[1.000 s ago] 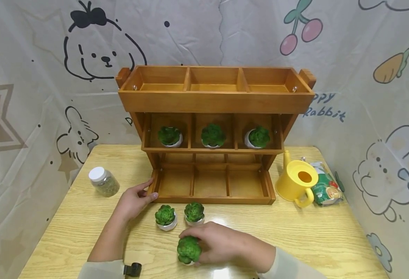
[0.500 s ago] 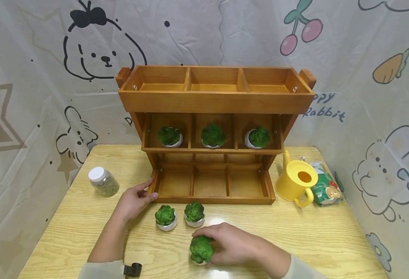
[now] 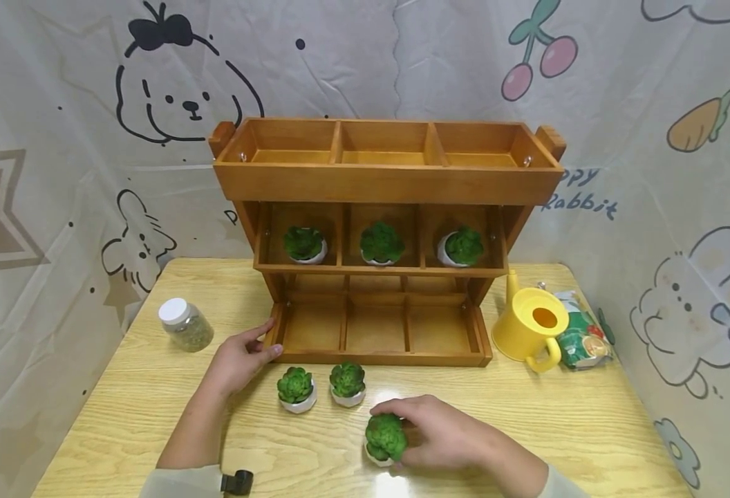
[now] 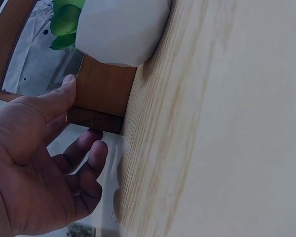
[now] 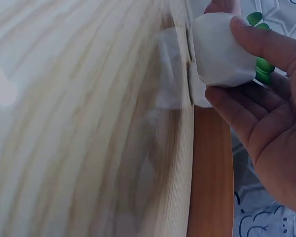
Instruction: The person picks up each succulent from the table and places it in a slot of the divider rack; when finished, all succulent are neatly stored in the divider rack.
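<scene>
My right hand [image 3: 442, 434] grips a small potted succulent [image 3: 385, 437] over the table's front part. In the right wrist view, thumb and fingers hold its white faceted pot [image 5: 222, 49], which looks slightly off the tabletop. At the left end of the three-tier wooden shelf [image 3: 384, 358], my left hand [image 3: 238, 360] holds the bottom tray's front corner; the left wrist view shows the thumb against this wooden corner [image 4: 106, 86], the other fingers bent beside it. Two more potted succulents, a left one [image 3: 296, 389] and a right one [image 3: 348, 383], stand before the shelf.
The middle tier bears three potted succulents, among them a central one [image 3: 381, 242]. A white-lidded jar [image 3: 186, 325] stands at left. To the right are a yellow watering can [image 3: 527, 328] and a green-and-white packet [image 3: 583, 339]. Printed cloth [image 3: 352, 62] encloses the table.
My right hand has carried the potted succulent to the right across the front of the table. The left hand has stayed at the shelf corner.
</scene>
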A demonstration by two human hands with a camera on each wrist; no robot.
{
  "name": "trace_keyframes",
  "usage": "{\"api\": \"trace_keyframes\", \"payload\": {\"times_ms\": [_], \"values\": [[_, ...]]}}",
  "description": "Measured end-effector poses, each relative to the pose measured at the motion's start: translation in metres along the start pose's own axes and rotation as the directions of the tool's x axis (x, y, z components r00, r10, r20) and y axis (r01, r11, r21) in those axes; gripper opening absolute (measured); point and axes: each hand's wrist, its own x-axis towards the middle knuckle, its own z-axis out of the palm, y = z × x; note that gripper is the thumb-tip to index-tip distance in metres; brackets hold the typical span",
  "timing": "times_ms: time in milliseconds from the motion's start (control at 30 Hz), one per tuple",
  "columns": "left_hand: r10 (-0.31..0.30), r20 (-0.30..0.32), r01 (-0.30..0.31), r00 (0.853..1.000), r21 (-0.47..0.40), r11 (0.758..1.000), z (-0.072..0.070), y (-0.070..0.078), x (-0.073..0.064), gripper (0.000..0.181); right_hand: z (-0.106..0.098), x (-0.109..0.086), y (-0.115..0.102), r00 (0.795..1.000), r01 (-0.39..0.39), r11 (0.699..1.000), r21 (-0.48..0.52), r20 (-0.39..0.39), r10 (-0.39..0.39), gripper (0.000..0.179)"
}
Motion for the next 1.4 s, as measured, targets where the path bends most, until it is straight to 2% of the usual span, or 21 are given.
{"api": "trace_keyframes", "payload": {"times_ms": [200,433,700,900,1067,1400], "values": [[-0.006,0.000,0.006,1.000,0.002,1.000,0.000,0.002,0.003,0.069,-0.012,-0.007,0.004,0.999,-0.027,0.999,0.032,-0.029,0.028,0.068],[0.004,-0.003,-0.004,1.000,0.008,1.000,-0.002,0.004,0.005,0.070,-0.028,-0.010,0.010,0.995,-0.085,0.989,0.119,-0.047,0.091,0.069],[0.008,-0.010,-0.007,1.000,0.021,1.000,-0.003,0.004,0.006,0.070,-0.042,-0.015,0.019,0.988,-0.093,0.994,0.053,-0.121,0.099,0.074],[0.004,-0.003,-0.004,1.000,0.014,1.000,-0.004,0.004,0.007,0.069,-0.050,-0.019,0.025,0.976,-0.128,0.989,0.080,-0.168,0.140,0.073],[0.008,-0.002,-0.008,1.000,0.017,1.000,-0.002,0.001,0.004,0.069,-0.057,-0.024,0.029,0.967,-0.128,0.984,0.124,-0.206,0.152,0.071],[0.004,-0.010,-0.003,1.000,0.019,1.000,0.003,0.001,0.000,0.068,-0.071,-0.024,0.034,0.942,-0.141,0.982,0.122,-0.289,0.171,0.070]]}}
